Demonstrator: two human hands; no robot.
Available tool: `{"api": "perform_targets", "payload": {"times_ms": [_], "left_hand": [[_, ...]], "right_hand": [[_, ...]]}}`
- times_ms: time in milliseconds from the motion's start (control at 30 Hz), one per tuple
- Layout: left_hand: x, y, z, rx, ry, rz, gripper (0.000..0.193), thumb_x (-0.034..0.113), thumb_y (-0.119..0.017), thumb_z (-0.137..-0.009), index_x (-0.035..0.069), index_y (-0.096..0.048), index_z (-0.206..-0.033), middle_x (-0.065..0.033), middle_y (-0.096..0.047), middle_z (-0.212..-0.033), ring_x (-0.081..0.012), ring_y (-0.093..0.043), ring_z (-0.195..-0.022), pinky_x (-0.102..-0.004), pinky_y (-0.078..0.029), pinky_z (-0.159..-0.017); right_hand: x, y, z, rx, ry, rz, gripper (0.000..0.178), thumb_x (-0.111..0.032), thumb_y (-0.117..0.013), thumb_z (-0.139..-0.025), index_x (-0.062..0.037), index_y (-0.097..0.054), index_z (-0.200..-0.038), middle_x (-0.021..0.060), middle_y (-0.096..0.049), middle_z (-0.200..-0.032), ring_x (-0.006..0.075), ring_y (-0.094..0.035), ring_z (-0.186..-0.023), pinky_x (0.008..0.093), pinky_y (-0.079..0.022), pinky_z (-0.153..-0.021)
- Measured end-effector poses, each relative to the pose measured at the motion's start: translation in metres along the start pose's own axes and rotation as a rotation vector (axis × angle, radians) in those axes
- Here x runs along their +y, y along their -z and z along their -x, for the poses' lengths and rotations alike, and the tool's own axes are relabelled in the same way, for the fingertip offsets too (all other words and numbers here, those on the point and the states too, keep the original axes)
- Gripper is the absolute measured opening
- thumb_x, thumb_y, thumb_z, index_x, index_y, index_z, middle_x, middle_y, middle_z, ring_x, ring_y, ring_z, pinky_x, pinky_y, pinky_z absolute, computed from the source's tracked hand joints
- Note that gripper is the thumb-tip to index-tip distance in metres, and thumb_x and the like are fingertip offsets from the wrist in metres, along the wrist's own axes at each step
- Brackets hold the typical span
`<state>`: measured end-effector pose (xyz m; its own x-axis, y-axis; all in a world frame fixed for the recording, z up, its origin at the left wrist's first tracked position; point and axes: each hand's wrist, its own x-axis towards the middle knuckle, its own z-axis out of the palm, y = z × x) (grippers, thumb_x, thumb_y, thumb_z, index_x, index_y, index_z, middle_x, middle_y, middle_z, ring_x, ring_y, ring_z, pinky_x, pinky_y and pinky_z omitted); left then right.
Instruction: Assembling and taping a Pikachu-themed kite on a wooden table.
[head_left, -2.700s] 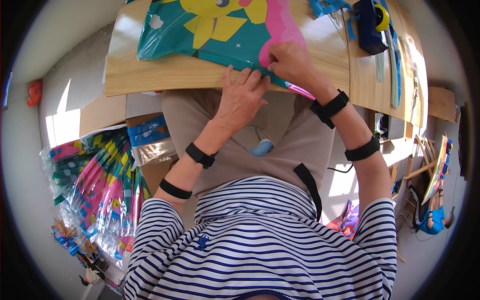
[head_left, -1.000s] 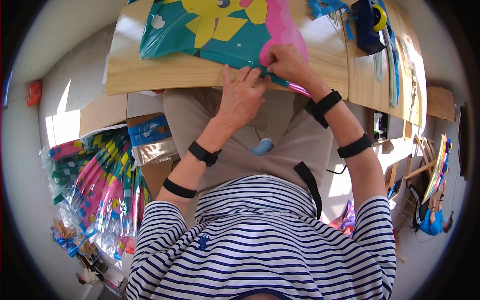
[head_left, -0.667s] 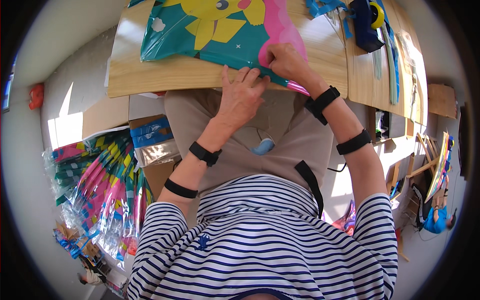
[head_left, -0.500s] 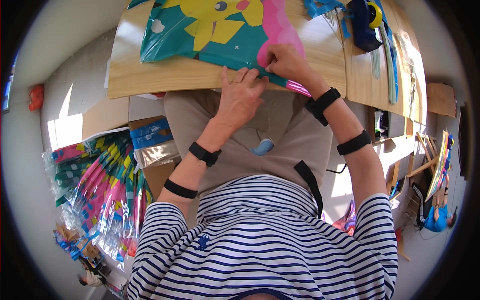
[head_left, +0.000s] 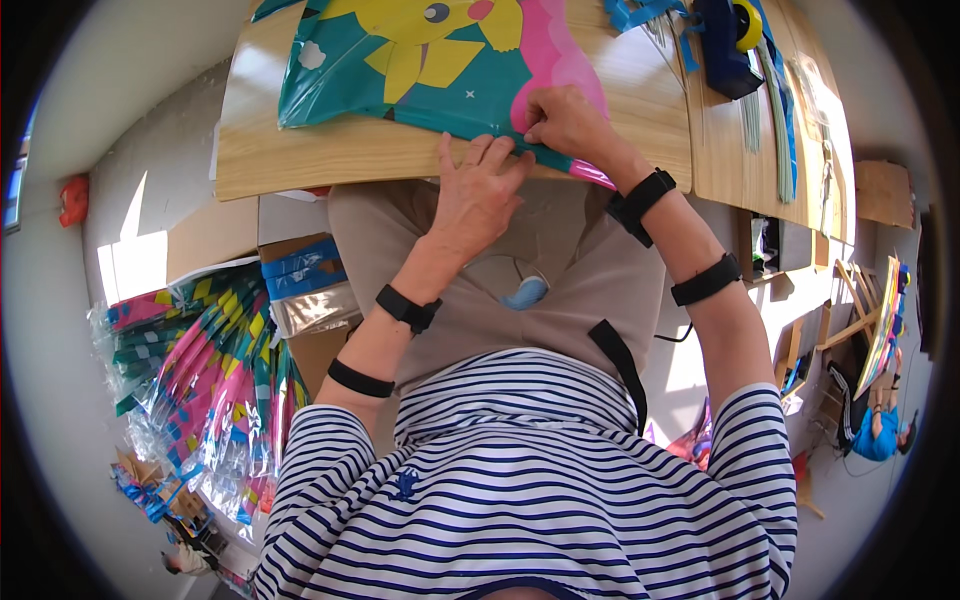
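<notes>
The teal-and-pink kite (head_left: pixel 430 70) lies flat at the worktop's (head_left: pixel 300 160) near edge, its lower edge pinched by the right hand (head_left: pixel 565 125) and pressed flat by the left hand's (head_left: pixel 478 195) spread fingers, apparently mid-assembly.

— Where does the kite (head_left: pixel 430 60) lie?
— On the table (head_left: pixel 300 155), upper centre of the frame, both hands at its lower edge.
— And to the sides?
— The tape dispenser (head_left: pixel 725 40) sits upper right; packaged kites (head_left: pixel 215 390) pile at lower left, below a cardboard box (head_left: pixel 300 290).
</notes>
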<state>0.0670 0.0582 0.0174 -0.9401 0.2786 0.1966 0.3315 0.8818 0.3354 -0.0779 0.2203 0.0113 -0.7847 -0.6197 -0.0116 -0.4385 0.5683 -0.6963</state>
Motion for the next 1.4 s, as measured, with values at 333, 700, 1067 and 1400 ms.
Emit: {"api": "perform_targets", "payload": {"times_ms": [333,700,1067,1400], "left_hand": [[-0.001,-0.001,0.000,0.008,-0.008,0.003,0.059,0.017,-0.081,-0.073,0.017,-0.064,-0.130,-0.0062,-0.053,-0.127,-0.0271,-0.048,-0.126,-0.0641,-0.026,-0.112],[0.001,0.001,-0.003,0.009,-0.006,0.002,0.059,0.017,-0.081,-0.074,0.017,-0.064,-0.130,-0.0061,-0.053,-0.127,-0.0270,-0.048,-0.126,-0.0652,-0.027,-0.112],[0.002,0.000,-0.002,-0.012,0.006,0.000,0.057,0.016,-0.080,-0.076,0.018,-0.063,-0.131,-0.0063,-0.052,-0.128,-0.0276,-0.047,-0.127,-0.0651,-0.026,-0.113],[-0.003,0.008,0.001,0.007,-0.006,0.111,0.054,0.014,-0.078,-0.076,0.015,-0.063,-0.128,-0.0069,-0.055,-0.128,-0.0282,-0.051,-0.124,-0.0647,-0.029,-0.111]], "right_hand": [[0.000,-0.009,-0.003,0.020,0.045,0.170,0.012,-0.002,-0.072,-0.069,0.0017,-0.066,-0.079,0.0215,-0.068,-0.078,0.0398,-0.066,-0.076,0.0457,-0.050,-0.067],[0.007,-0.005,-0.006,0.040,0.082,0.101,0.012,0.002,-0.065,-0.067,0.0022,-0.066,-0.079,0.0208,-0.068,-0.077,0.0376,-0.066,-0.072,0.0442,-0.051,-0.065],[0.005,-0.004,0.000,0.042,0.067,0.061,0.015,-0.002,-0.074,-0.068,0.0020,-0.066,-0.081,0.0190,-0.068,-0.076,0.0343,-0.067,-0.072,0.0413,-0.051,-0.064],[0.010,0.020,0.025,0.299,-0.131,-0.086,0.016,-0.007,-0.074,-0.076,0.0022,-0.067,-0.087,0.0144,-0.066,-0.077,0.0231,-0.063,-0.069,0.0370,-0.050,-0.066]]}}
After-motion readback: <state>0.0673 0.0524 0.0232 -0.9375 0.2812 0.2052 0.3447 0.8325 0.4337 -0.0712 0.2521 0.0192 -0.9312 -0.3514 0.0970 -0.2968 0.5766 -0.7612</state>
